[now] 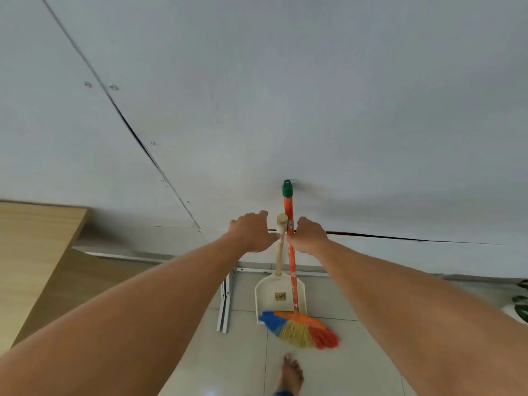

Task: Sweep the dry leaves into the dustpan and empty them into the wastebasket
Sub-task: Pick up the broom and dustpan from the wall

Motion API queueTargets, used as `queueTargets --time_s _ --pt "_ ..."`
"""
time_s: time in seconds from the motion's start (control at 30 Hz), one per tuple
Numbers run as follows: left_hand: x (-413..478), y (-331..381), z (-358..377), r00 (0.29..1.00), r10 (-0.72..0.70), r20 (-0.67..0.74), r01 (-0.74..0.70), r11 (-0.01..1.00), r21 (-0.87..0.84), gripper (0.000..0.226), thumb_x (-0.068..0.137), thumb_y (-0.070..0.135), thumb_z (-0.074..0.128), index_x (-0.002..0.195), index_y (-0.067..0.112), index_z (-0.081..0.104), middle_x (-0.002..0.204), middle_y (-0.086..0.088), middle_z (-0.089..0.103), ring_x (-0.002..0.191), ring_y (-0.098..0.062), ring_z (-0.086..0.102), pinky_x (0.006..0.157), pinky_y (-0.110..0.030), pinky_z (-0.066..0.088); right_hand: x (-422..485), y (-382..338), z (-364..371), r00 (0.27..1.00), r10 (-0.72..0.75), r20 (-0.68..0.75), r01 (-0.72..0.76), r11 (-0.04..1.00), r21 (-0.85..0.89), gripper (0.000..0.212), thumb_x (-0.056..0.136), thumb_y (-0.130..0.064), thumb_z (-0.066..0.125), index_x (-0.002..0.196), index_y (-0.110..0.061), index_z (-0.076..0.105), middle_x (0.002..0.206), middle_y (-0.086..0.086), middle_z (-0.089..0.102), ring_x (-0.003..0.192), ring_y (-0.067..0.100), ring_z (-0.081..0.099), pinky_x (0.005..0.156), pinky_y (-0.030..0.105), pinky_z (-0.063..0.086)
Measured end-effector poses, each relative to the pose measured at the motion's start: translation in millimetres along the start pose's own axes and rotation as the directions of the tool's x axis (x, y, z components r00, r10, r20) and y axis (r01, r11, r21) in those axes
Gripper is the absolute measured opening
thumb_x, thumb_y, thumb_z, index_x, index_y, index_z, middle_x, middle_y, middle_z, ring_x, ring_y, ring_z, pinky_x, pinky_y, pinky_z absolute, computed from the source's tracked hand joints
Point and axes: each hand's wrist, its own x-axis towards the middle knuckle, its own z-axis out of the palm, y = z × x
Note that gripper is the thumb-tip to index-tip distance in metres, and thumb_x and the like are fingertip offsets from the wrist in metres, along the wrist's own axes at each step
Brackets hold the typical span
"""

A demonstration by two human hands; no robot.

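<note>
The broom [300, 327] leans upright against the white wall [285, 110], its coloured bristles on the tiled floor [365, 355]. Directly left of the broom's orange pole stands the cream dustpan [278, 294], its pan partly behind the bristles and its handle rising alongside the pole. The left grip [251, 232] sits left of the broom with fingers loosely spread and holds nothing, its thumb at the dustpan's handle. The right grip [310, 235] is at the pole's right side, fingers curled; whether it clasps the pole cannot be told. A bare foot [290, 374] stands below the broom, and a wooden bench [34, 238] lies far left of it.
</note>
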Motion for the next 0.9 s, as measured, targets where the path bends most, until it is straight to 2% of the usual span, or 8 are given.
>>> queueTargets --time_s 0.13,0.27,0.43,0.6,0.67,0.7,0.77,0.9 --pt "7.7 12.0 -2.6 1.0 0.016 -0.002 -0.016 0.999 -0.041 0.07 0.093 0.053 0.054 0.151 0.019 0.033 0.145 -0.006 0.05 0.132 -0.026 0.047 0.106 -0.041 0.041 9.2 -3.4 0.0 0.999 -0.026 0.031 0.026 1.0 0.01 0.025 0.095 -0.038 0.056 0.096 -0.013 0.058 0.084 0.006 0.07 0.068 0.021 0.071 0.066 0.033 0.062" --pt "14.5 17.3 -0.3 1.0 0.025 0.013 -0.024 0.995 -0.095 0.064 0.09 0.05 0.061 0.142 0.019 0.043 0.131 -0.005 0.06 0.118 -0.024 0.055 0.099 -0.041 0.048 11.5 -0.8 0.0 0.994 -0.005 0.109 -0.007 0.995 0.104 0.021 0.099 -0.028 0.053 0.096 -0.01 0.063 0.08 0.009 0.074 0.067 0.024 0.075 0.062 0.031 0.063" --pt "21.9 24.6 -4.9 0.998 0.056 0.041 -0.051 0.992 -0.117 0.073 0.091 0.049 0.062 0.15 0.016 0.035 0.143 -0.006 0.052 0.129 -0.026 0.049 0.103 -0.036 0.044 1.4 9.4 -4.9 0.988 0.072 0.14 -0.111 0.95 0.292 0.021 0.101 -0.028 0.048 0.111 -0.012 0.059 0.079 0.008 0.073 0.07 0.022 0.075 0.062 0.033 0.063" --pt "33.7 47.3 -15.6 0.99 0.076 0.118 -0.068 0.995 -0.071 0.072 0.093 0.054 0.054 0.15 0.013 0.038 0.147 -0.007 0.049 0.135 -0.026 0.045 0.109 -0.036 0.039 -15.0 32.0 -15.9 0.965 0.109 0.24 -0.224 0.817 0.531 0.012 0.101 -0.02 0.051 0.11 -0.014 0.053 0.086 0.012 0.075 0.077 0.025 0.076 0.073 0.038 0.063" --pt "36.9 58.3 -16.4 0.988 0.067 0.14 -0.072 0.997 0.028 0.057 0.096 0.052 0.049 0.135 0.009 0.054 0.136 -0.009 0.057 0.124 -0.027 0.053 0.102 -0.036 0.044 -22.2 41.4 -17.9 0.953 0.09 0.289 -0.255 0.753 0.606 0.013 0.1 -0.018 0.054 0.112 -0.013 0.054 0.087 0.012 0.075 0.074 0.024 0.075 0.076 0.04 0.063" --pt "38.0 62.8 -14.5 0.987 0.06 0.147 -0.07 0.995 0.066 0.046 0.098 0.049 0.047 0.114 0.008 0.062 0.12 -0.01 0.063 0.111 -0.026 0.057 0.094 -0.035 0.047 -26.0 45.7 -18.4 0.948 0.078 0.309 -0.267 0.722 0.638 0.013 0.1 -0.017 0.055 0.112 -0.013 0.055 0.088 0.013 0.076 0.073 0.024 0.074 0.076 0.04 0.062" --pt "37.5 69.0 -9.9 0.987 0.037 0.156 -0.055 0.992 0.112 0.037 0.101 0.04 0.043 0.081 0.011 0.053 0.087 -0.006 0.058 0.09 -0.023 0.055 0.078 -0.032 0.045 -33.4 53.2 -18.5 0.941 0.062 0.334 -0.289 0.661 0.693 0.012 0.099 -0.016 0.056 0.111 -0.012 0.058 0.087 0.014 0.076 0.074 0.025 0.074 0.077 0.039 0.062" --pt "29.0 74.0 0.1 0.992 0.001 0.126 -0.024 0.983 0.182 0.026 0.096 0.017 0.042 0.071 0.012 0.045 0.078 -0.004 0.052 0.075 -0.019 0.053 0.066 -0.028 0.043 -49.2 64.3 -16.5 0.929 0.065 0.366 -0.339 0.551 0.763 0.015 0.099 -0.006 0.051 0.112 -0.009 0.058 0.088 0.017 0.076 0.075 0.026 0.074 0.074 0.039 0.062"
